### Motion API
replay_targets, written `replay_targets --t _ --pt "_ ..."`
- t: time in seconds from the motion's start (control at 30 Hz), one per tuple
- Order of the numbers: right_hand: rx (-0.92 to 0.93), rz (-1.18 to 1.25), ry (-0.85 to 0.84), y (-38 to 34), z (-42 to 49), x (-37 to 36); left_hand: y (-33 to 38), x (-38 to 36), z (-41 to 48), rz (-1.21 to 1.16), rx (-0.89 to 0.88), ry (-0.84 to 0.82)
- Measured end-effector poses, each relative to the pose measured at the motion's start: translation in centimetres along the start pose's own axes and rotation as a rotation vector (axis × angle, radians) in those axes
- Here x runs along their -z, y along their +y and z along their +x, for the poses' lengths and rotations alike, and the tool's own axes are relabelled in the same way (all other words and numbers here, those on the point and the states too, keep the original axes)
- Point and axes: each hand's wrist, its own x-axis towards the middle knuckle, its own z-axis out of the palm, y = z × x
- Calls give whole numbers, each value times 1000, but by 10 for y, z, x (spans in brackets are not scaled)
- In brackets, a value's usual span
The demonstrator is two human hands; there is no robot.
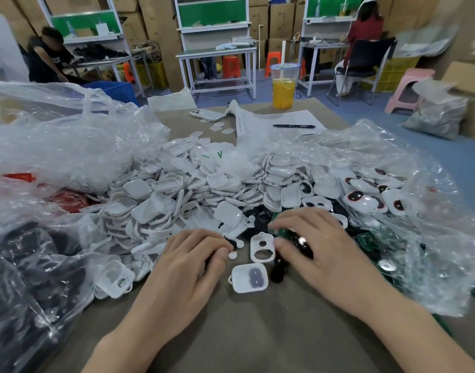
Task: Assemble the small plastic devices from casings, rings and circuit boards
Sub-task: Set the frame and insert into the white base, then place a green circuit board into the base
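A white casing half with a grey pad inside (250, 278) lies open side up on the brown table, between my hands. Just beyond it lies a white front casing with two holes (262, 249). My left hand (193, 262) rests on the table with its fingers loosely curled, and its fingertips are beside a small white round button (232, 255). My right hand (311, 243) reaches over black rings (278, 270). Its index finger and thumb pinch a green circuit board (280, 230).
A big heap of white casings and rings (193, 192) fills the table's middle. Crinkled plastic bags (56, 146) lie on both sides, and finished units with dark windows (365, 197) at the right. Farther back are a phone (207, 114), a paper with a pen (293, 126) and an orange drink cup (283, 87).
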Motion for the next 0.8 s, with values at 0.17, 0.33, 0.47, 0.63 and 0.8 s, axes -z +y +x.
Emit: replay_targets --t 0.17,0.33,0.47,0.63,0.8 --pt "-309 -250 -61 7 6 -4 -5 -1 3 30 78 92" --pt "-350 -312 -74 3 20 -13 -7 -3 4 -1 109 123" --pt "-290 -238 27 2 20 -15 -6 -4 3 -46 102 163" --pt "-39 77 283 -11 16 -8 2 0 2 -187 117 208" --pt "48 442 130 -33 9 -12 12 -3 1 -493 218 68"
